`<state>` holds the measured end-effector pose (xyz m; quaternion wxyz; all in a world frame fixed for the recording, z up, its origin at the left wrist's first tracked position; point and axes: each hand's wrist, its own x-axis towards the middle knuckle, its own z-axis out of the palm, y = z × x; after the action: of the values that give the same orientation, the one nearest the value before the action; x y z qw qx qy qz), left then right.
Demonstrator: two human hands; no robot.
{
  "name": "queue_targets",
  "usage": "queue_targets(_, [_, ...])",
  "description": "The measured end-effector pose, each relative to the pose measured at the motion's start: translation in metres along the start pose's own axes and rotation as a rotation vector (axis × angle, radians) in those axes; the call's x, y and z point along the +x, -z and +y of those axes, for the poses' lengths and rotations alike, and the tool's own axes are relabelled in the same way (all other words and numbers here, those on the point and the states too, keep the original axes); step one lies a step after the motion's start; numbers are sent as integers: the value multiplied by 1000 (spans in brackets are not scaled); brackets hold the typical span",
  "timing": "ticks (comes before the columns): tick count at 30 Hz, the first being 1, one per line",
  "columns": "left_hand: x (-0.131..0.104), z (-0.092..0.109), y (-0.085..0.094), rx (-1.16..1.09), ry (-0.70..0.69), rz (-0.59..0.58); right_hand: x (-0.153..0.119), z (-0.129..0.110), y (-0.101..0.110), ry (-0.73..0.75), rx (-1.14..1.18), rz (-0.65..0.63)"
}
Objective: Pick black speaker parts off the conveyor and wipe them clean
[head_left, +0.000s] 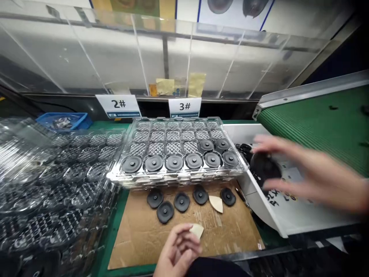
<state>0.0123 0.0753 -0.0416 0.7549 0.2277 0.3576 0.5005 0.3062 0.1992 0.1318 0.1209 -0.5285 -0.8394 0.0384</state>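
Note:
Low in the middle, my left hand (180,250) has its fingers curled around a pale cream wedge-shaped piece (197,231), whose tip sticks out past them. My right hand (300,173), blurred by motion, is over the white tray at the right with a round black rubber-like disc (265,167) between thumb and fingers. Several similar discs with a small centre knob lie on the cardboard sheet (230,238), beside a second cream wedge (216,204). Behind them, a clear plastic blister tray (173,177) has discs filling its front row and two more in the row behind.
Stacked clear blister trays (57,184) crowd the left side. A blue bin (75,121) stands behind them. The white tray (276,219) holds more black parts, with a green ribbed conveyor belt (323,119) beyond. Signs 2# (118,104) and 3# (185,107) hang at the back.

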Motion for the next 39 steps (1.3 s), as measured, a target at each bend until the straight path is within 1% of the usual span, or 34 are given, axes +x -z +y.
queue_targets(1, [3, -3, -5, -38, -10, -34, -12, -33, -23, 134, 111, -8])
queue_targets(2, [4, -6, -10, -79, -2, -66, -24, -62, -46, 264, 217, -88])
queue_targets(3, [4, -9, -12, -111, 19, -97, -36, -86, -70, 340, 318, -159])
queue_targets(4, [4, -10, -14, -131, 43, -124, -45, -104, -92, 374, 413, -150])
queue_targets(5, [3, -12, -13, -139, 71, -140, -53, -118, -113, 373, 482, -128])
queue_targets(7, [-1, -12, -7, -132, 128, -132, -65, -133, -146, 292, 583, -48])
queue_targets(8, [-4, -11, -3, -128, 161, -112, -69, -138, -159, 232, 616, -20])
queue_targets(10, [-10, -8, 5, -132, 220, -46, -76, -144, -176, 132, 667, -6])
queue_targets(13, [-17, -1, 13, -195, 261, 44, -81, -149, -189, 83, 693, -61])
queue_targets(15, [-20, 5, 15, -275, 255, 70, -83, -145, -196, 9, 671, -79])
queue_targets(18, [-21, 14, 17, -373, 204, 70, -84, -133, -218, -193, 560, -70])
queue_targets(19, [-21, 16, 18, -390, 182, 70, -84, -128, -229, -222, 531, -71])
queue_targets(22, [-21, 21, 20, -420, 141, 78, -86, -120, -262, -202, 520, -89])
queue_targets(24, [-20, 21, 21, -450, 126, 80, -86, -118, -278, -210, 537, -76])
queue_targets(25, [-20, 21, 21, -464, 122, 82, -86, -117, -282, -224, 550, -66])
queue_targets(27, [-19, 21, 20, -482, 116, 84, -84, -115, -284, -265, 589, -47])
queue_targets(29, [-19, 21, 19, -477, 109, 86, -82, -114, -279, -326, 635, -33])
queue_targets(32, [-16, 21, 18, -440, 102, 87, -81, -111, -265, -410, 706, -36])
queue_targets(34, [-13, 20, 16, -407, 108, 107, -80, -110, -253, -437, 753, -60])
queue_targets(36, [-8, 18, 12, -375, 121, 139, -75, -110, -234, -454, 796, -72])
queue_targets(38, [-3, 15, 5, -341, 123, 153, -67, -117, -208, -473, 832, -49])
queue_targets(39, [-1, 13, 1, -319, 124, 146, -61, -122, -193, -456, 859, -24])
